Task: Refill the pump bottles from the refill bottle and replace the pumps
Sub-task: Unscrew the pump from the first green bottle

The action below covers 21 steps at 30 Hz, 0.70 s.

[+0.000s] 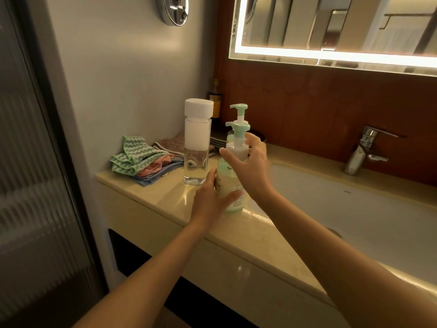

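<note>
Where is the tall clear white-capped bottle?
Head view, left of centre: the clear bottle stands upright on the beige counter, between the folded cloths and the held pump bottle.

- Your left arm reaches forward from below. Your left hand [211, 200] wraps round the low part of the pump bottle [227, 183].
- Your right arm comes in from the right. Your right hand [251, 169] curls its thumb and fingers round the pump [237, 145].

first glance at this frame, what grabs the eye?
Both hands on the near pump bottle at the counter edge by the sink: left hand grips its body, right hand wraps its pump collar. Just left stands the tall white-capped refill bottle; the lit mirror glows upper right.
</note>
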Motion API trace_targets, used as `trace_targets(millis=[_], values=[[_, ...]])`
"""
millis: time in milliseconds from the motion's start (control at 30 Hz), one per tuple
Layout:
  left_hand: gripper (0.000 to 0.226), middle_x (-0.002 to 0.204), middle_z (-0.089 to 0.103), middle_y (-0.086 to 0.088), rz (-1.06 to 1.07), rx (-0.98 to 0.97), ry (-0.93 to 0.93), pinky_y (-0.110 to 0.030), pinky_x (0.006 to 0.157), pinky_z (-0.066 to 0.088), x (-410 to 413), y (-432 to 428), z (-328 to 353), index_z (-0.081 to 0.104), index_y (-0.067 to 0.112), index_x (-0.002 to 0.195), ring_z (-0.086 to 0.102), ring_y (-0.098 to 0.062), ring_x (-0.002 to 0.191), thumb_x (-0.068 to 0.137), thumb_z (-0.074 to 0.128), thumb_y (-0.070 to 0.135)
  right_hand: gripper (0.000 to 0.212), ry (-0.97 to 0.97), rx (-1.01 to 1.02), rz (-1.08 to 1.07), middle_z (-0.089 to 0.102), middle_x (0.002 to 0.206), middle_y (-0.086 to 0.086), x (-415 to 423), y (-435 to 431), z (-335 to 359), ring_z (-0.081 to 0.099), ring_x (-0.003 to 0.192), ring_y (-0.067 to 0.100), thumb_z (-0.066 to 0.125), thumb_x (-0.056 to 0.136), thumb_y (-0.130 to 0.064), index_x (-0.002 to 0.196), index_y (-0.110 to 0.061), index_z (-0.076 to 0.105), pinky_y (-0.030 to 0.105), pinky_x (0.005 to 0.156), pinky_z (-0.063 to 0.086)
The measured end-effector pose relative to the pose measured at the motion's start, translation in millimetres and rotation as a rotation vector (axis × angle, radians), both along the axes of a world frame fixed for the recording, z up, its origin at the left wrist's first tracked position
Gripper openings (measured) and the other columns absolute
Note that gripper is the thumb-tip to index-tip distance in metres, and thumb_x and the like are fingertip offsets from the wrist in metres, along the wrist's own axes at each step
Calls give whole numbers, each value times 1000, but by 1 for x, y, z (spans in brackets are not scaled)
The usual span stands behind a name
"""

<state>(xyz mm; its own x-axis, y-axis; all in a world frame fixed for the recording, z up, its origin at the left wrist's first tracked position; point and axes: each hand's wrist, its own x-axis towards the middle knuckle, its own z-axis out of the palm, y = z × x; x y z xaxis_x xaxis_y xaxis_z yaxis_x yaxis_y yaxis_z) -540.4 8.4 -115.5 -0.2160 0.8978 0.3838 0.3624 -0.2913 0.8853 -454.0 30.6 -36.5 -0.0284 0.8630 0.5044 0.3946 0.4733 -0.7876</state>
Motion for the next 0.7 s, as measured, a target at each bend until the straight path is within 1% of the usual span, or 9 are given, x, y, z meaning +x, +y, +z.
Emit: trace_targets(millis=[100,200,333,400,433,500,600,667,700], values=[[79,132,53,4,-1,3,-2,-24,92,43,0,0,0,32,26,139,49,-13,121,73,75,33,65,0,31,-78,44,124,5,1,0,5,47,106,15,71,77,-35,131,-17,38,21,85,46],[79,132,53,3,0,3,-2,-29,96,44,-1,2,-1,32,27,139,49,-14,121,72,75,33,66,72,-34,38,49,125,4,3,-2,7,49,99,11,64,85,-23,140,-21,28,12,72,40],[80,131,54,4,-3,0,-1,-29,96,45,-1,3,-4,32,27,139,50,-14,120,72,75,35,74,124,-78,119,40,142,2,1,-5,3,47,112,12,60,88,-24,146,-24,14,17,83,42],[82,132,53,4,-4,-9,-2,-32,98,45,-1,4,-4,31,27,140,50,-14,121,71,75,36,81,89,-37,36,35,143,3,-1,-4,3,43,123,17,68,81,-33,145,-23,19,30,99,42],[82,132,53,4,-8,-13,-5,-31,98,45,-1,4,-4,31,27,140,49,-14,122,71,75,36,82,71,-7,-17,36,140,3,-2,-3,3,42,123,18,71,77,-37,143,-22,23,33,101,42],[81,133,52,4,-12,-15,-11,-29,95,44,-1,4,-4,31,27,140,49,-14,122,72,75,36,81,62,32,-87,40,130,3,-2,-3,5,44,115,16,74,74,-37,139,-20,29,30,96,45],[81,133,52,4,-7,-6,-6,-28,94,43,-1,4,-4,31,28,139,49,-13,122,72,75,36,74,112,4,-21,48,119,-2,-2,-5,6,49,102,11,67,82,-26,142,-23,24,17,78,44],[80,131,53,5,-7,1,-4,-28,94,44,-1,4,-5,32,28,139,50,-13,120,72,75,36,71,145,-44,62,50,125,-2,-1,-6,6,49,100,8,58,89,-20,145,-26,16,13,71,39],[81,131,54,5,-6,3,-2,-29,95,45,-1,4,-5,31,28,139,50,-13,120,72,75,37,71,160,-62,92,49,130,-2,0,-7,6,47,101,6,56,90,-20,146,-27,13,14,74,37]])
